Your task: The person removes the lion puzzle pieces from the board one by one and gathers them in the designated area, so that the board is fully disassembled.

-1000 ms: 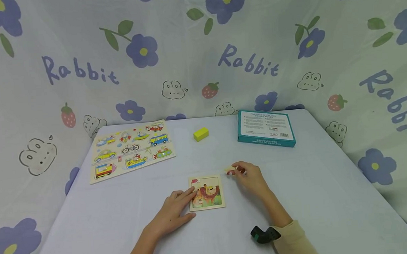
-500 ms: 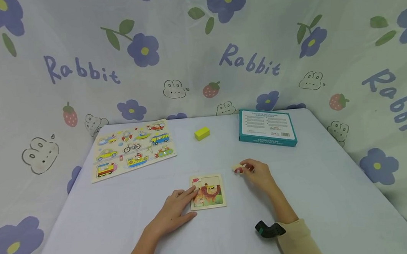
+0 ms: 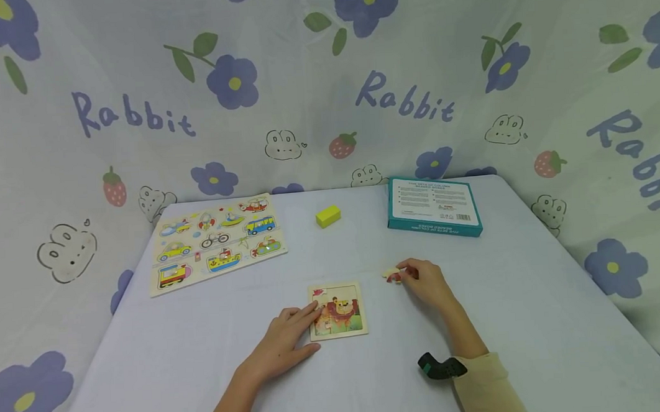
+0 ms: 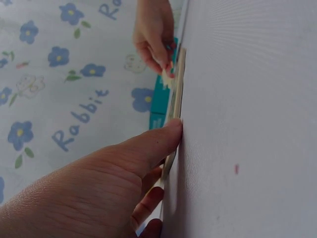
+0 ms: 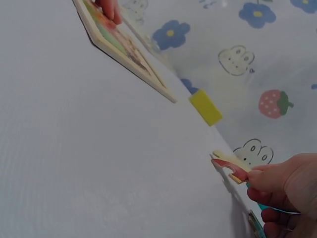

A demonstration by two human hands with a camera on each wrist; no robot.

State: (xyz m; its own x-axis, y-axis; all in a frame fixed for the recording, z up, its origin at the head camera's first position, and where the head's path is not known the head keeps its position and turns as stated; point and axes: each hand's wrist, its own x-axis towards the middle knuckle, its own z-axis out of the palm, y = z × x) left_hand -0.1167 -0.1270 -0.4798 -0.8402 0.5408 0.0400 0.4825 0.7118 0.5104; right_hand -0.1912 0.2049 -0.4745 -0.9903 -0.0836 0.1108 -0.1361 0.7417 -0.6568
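A small square wooden jigsaw puzzle with a lion picture lies in its pale frame (image 3: 364,319) on the table, in the head view's lower middle. Part of its upper area shows bare wood. My left hand (image 3: 283,339) rests at its left side, fingers extended over the picture and thumb by the near left corner; the fingers hide some of the puzzle. To the right of the frame, my right hand (image 3: 428,283) pinches a red and cream puzzle piece (image 5: 233,169) between thumb and fingers. That piece has a curved notch and is held close over the white cloth.
A wooden board with vehicle pictures (image 3: 214,243) lies at the back left. Behind the puzzle sits a yellow block (image 3: 328,216). A teal box (image 3: 433,207) lies at the back right. A patterned curtain (image 3: 302,108) hangs behind the white-covered table (image 3: 339,386).
My right hand has moved a little to the right, away from the puzzle, carrying the piece. The left hand stays at the puzzle's left side.
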